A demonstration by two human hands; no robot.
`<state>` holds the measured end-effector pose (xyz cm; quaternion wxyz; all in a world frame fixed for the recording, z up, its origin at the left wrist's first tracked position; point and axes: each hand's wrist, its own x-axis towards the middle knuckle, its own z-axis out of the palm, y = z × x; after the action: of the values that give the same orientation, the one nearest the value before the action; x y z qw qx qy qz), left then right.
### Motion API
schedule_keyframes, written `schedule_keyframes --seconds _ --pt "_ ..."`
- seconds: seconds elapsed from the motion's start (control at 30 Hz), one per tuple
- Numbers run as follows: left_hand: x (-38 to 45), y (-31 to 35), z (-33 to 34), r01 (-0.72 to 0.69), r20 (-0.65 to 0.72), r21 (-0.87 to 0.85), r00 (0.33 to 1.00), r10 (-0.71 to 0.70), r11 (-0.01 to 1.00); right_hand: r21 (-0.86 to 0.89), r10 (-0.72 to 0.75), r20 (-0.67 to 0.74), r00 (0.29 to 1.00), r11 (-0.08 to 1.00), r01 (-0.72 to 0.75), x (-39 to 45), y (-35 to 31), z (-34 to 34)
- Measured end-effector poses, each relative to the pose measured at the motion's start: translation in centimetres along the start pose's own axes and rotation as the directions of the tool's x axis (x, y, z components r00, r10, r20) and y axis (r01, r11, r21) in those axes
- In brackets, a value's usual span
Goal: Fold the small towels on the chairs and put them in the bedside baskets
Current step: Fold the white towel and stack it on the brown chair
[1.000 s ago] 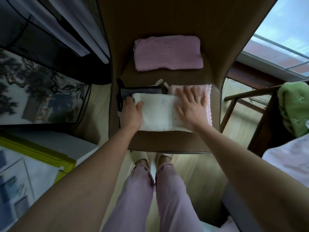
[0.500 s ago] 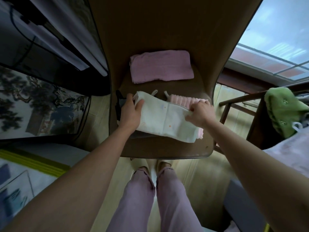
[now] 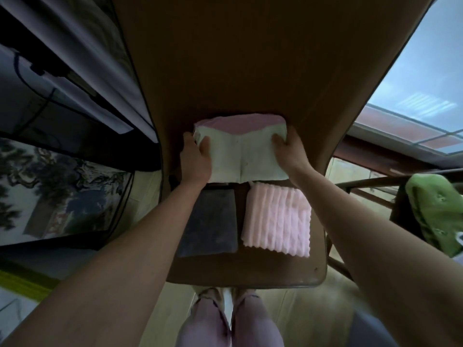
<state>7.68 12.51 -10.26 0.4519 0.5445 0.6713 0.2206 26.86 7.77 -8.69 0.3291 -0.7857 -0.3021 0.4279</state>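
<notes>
From the head camera, the folded white towel [image 3: 246,156] lies with its long side running left to right across the back of the chair [image 3: 250,71] seat, a crease down its middle, and it sits on top of the folded mauve towel [image 3: 240,122] — only a strip of mauve shows behind it. The left hand [image 3: 195,159] grips its left end, thumb on top and fingers curled under; the right hand [image 3: 288,150] grips the right end the same way (the fingers beneath are hidden). Nearer the front edge lie a dark grey towel [image 3: 210,225] and, just beside it, a ribbed pink towel [image 3: 276,222]. A green cloth [image 3: 436,214] hangs at far right, by a wooden rail. Half a second ago the white towel was over the grey and pink ones — now it has moved back onto the mauve one, leaving both uncovered.
</notes>
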Motion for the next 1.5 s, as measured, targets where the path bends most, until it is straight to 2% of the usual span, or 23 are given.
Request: schedule_keyframes --seconds 0.23,0.4,0.5,0.6,0.77,0.9,0.93,1.0,1.07,1.13,1.2,1.27,1.33,1.4,1.5 --pt "1.6 -2.5 0.5 0.182 0.052 0.096 0.981 -0.188 0.979 -0.265 0.095 0.001 0.995 0.960 -0.092 1.8 2.4 1.0" --pt "0.7 -1.7 0.0 0.156 0.053 0.152 0.985 -0.166 0.976 -0.202 0.138 0.006 0.990 0.970 -0.134 0.2 2.6 0.2" --pt "0.7 -0.7 -0.4 0.057 -0.006 0.123 0.998 -0.056 0.991 -0.176 0.028 -0.126 0.992 0.983 -0.050 0.0 1.7 -0.7" --pt "1.1 -0.3 0.1 -0.029 -0.094 0.159 0.995 0.044 0.987 -0.281 -0.151 -0.224 0.963 0.956 0.085 0.1 0.9 -1.0" --pt "1.9 -0.9 1.8 -0.033 -0.149 0.293 0.986 0.080 0.955 -0.440 -0.230 -0.259 0.938 0.893 0.097 2.1 2.6 0.4" --pt "2.2 -1.7 2.4 -0.059 -0.169 0.352 0.978 0.125 0.934 -0.460 -0.267 -0.233 0.935 0.877 0.135 2.4 3.9 0.7" --pt "2.2 -1.9 2.3 -0.081 -0.184 0.404 0.969 0.168 0.911 -0.484 -0.313 -0.227 0.922 0.858 0.172 2.2 4.0 0.8" --pt "1.5 -2.1 2.2 -0.155 -0.210 0.540 0.927 0.311 0.827 -0.605 -0.454 -0.195 0.869 0.753 0.258 1.5 4.4 1.1" --pt "1.0 -2.2 2.5 -0.289 -0.149 0.593 0.878 0.456 0.751 -0.695 -0.571 -0.093 0.816 0.624 0.357 1.0 4.8 1.7" --pt "1.5 -2.2 3.3 -0.446 0.012 0.576 0.843 0.539 0.685 -0.740 -0.610 0.051 0.791 0.509 0.440 1.5 5.2 2.3" --pt "2.5 -2.4 4.3 -0.515 0.193 0.577 0.840 0.507 0.634 -0.797 -0.596 0.180 0.783 0.379 0.471 2.5 5.7 2.7" --pt "3.5 -3.3 5.2 -0.517 0.342 0.618 0.855 0.390 0.592 -0.831 -0.531 0.271 0.803 0.292 0.473 3.3 6.6 3.0" --pt "4.1 -4.7 5.6 -0.523 0.412 0.650 0.852 0.322 0.551 -0.838 -0.434 0.271 0.859 0.333 0.432 3.9 8.0 3.0" --pt "4.5 -5.9 5.6 -0.557 0.435 0.660 0.830 0.349 0.505 -0.832 -0.361 0.205 0.910 0.426 0.356 4.1 9.3 3.2" --pt "5.1 -6.4 5.8 -0.581 0.446 0.675 0.813 0.376 0.455 -0.820 -0.330 0.152 0.932 0.484 0.305 4.0 9.8 3.4"
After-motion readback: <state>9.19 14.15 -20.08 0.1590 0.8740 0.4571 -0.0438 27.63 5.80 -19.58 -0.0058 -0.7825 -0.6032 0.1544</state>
